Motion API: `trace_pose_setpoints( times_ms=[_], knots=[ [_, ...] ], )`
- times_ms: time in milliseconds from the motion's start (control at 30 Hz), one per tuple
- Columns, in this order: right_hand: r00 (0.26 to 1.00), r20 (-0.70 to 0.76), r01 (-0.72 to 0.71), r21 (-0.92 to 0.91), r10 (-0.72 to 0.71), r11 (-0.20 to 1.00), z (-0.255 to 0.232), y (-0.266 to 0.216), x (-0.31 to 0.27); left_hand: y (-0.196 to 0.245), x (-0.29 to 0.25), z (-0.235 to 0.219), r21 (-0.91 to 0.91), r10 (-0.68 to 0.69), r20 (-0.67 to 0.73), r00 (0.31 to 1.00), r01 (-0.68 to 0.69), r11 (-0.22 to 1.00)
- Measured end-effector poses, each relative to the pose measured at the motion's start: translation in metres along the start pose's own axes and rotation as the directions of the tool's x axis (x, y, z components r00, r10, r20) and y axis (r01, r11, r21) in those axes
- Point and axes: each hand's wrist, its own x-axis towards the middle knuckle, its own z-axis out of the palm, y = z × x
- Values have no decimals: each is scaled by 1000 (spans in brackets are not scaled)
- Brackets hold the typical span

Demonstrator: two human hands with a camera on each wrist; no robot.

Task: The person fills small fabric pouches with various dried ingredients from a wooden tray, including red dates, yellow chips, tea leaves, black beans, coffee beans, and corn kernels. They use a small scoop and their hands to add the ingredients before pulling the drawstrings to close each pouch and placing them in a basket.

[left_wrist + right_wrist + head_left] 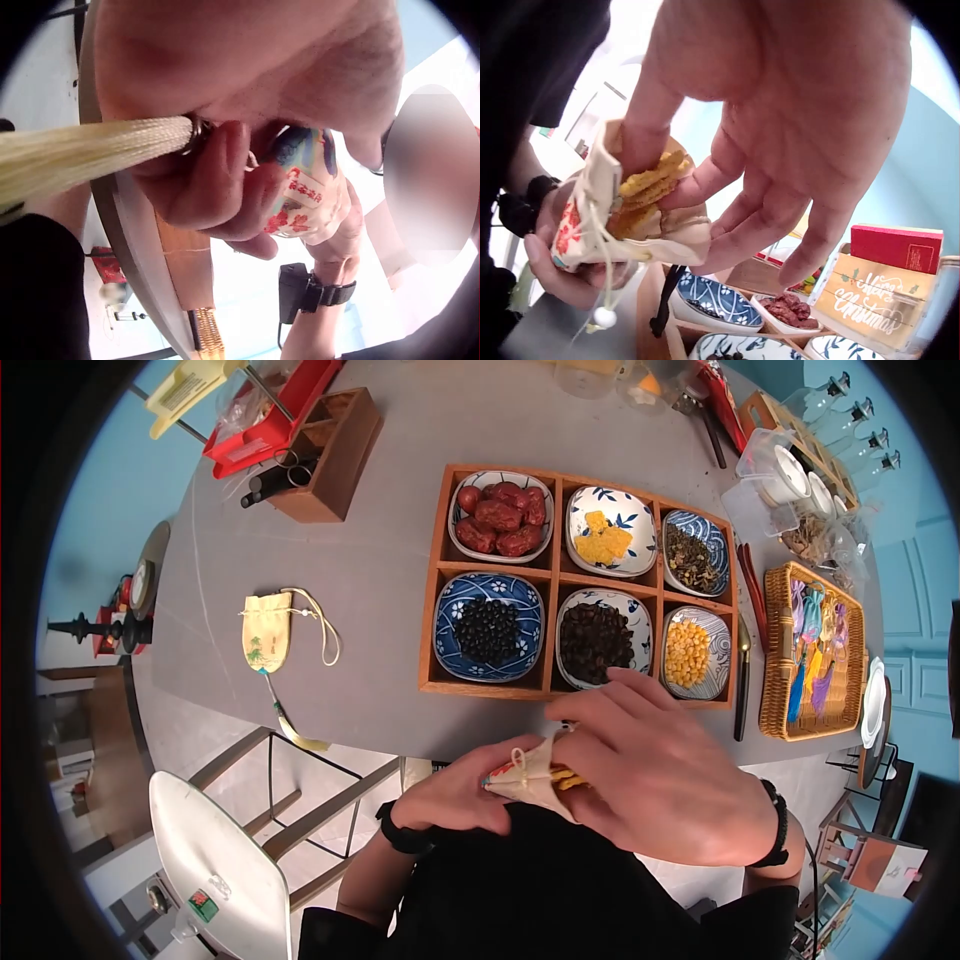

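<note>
My left hand (455, 788) (247, 71) grips a small cream drawstring pouch (527, 778) (306, 204) with red printing, its mouth spread wide. A pale tassel (90, 155) hangs by the left fingers. Thumb and index finger of my right hand (675, 780) (787, 97) reach into the pouch mouth and pinch yellow, crumbly pieces (651, 191). The right hand's other fingers are spread outside the pouch. Just beyond both hands stands a wooden tray (500, 693) with dishes of red dates, yellow pieces, dried leaves, black beans, dark dried pieces and yellow kernels.
Another cream pouch (266, 630) with a tassel lies left of the tray. A wicker basket (775, 700) of colourful tassels, a black-handled utensil (741, 695) and red chopsticks (750, 590) are at the right. A wooden box (345, 470) stands at the back left.
</note>
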Motion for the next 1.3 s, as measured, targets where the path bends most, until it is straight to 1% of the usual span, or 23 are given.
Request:
trace_pose_setpoints(
  times_ms=[33, 67, 133, 167, 233, 333, 400, 533, 600, 633, 700, 767, 800, 833, 900, 1000, 1033, 1067, 1100, 1133, 1200, 1267, 1300],
  knots=[
    [1000, -1, 2, -2, -2, 1000, 3, -1, 2, -8, -1, 1, -181, 92, -36, 995, -97, 979],
    [1000, -14, 6, -17, -6, 1000, 7, -2, 3, -17, -2, 0, -179, 94, -36, 995, -99, 979],
    [1000, -24, 16, -34, -16, 999, 8, -3, 4, -27, -1, -2, -158, -92, -127, 988, 72, 985],
    [1000, -27, 0, -41, -1, 999, 5, -3, 2, -29, -1, -1, -159, -89, -131, 987, 68, 985],
    [999, -30, -17, -48, 15, 999, 2, -1, -1, -19, 2, 8, -297, -197, -281, 939, 110, 948],
    [996, -77, -52, 16, 53, 999, 0, 3, -6, -16, 1, 6, -306, -161, -279, 947, 72, 949],
    [992, -113, -40, 119, 53, 992, -4, 5, -6, -14, 1, 6, -302, -138, -283, 949, 49, 952],
    [982, -189, 12, 159, 18, 987, -13, 7, -4, -14, 4, 6, -331, -64, -254, 965, -25, 943],
    [964, -257, 2, 281, 73, 960, -20, 11, -2, -16, 6, 4, -326, -101, -257, 961, 12, 945],
    [964, -256, 2, 277, 72, 961, -24, 16, -1, -19, 8, 2, -322, -137, -258, 956, 48, 945],
    [918, -363, -40, 310, 157, 950, -31, 32, 4, -22, 8, -1, -327, -115, -224, 968, 36, 944],
    [861, -482, -95, 164, 164, 982, -37, 58, 15, -19, 9, 2, -374, -132, -254, 958, 28, 927],
    [809, -532, -226, 110, 250, 968, -39, 66, 22, -20, 10, 2, -369, -119, -246, 962, 21, 929],
    [805, -541, -229, 98, 245, 968, -40, 77, 28, -21, 8, 2, -380, -112, -246, 963, 10, 925],
    [776, -563, -381, -60, 284, 923, -39, 98, 39, -22, 8, 1, -389, -104, -244, 964, 2, 921],
    [817, -533, -336, -127, 222, 933, -30, 117, 50, -26, 3, -1, -413, -91, -233, 968, -14, 911],
    [819, -527, -333, -118, 225, 936, -26, 115, 49, -31, 3, -4, -440, -13, -195, 981, -76, 895],
    [797, -583, -293, -143, 159, 945, -24, 109, 47, -34, 3, -6, -469, 70, -160, 985, -139, 872],
    [769, -634, -251, -177, 85, 952, -25, 101, 45, -31, 5, -5, -470, 73, -169, 983, -145, 870],
    [791, -606, -241, -178, 87, 954, -28, 84, 38, -26, 4, -3, -440, 28, -195, 980, -112, 891],
    [832, -548, -69, 45, 82, 997, -25, 48, 21, -22, 6, -1, -410, -19, -226, 974, -77, 909],
    [926, -376, 56, 96, -16, 994, -26, 14, 9, -22, 8, 1, -359, -55, -269, 962, -47, 932],
    [964, -266, 10, 65, 8, 998, -25, 1, 5, -19, 9, 3, -356, -64, -264, 962, -35, 934]
  ],
)
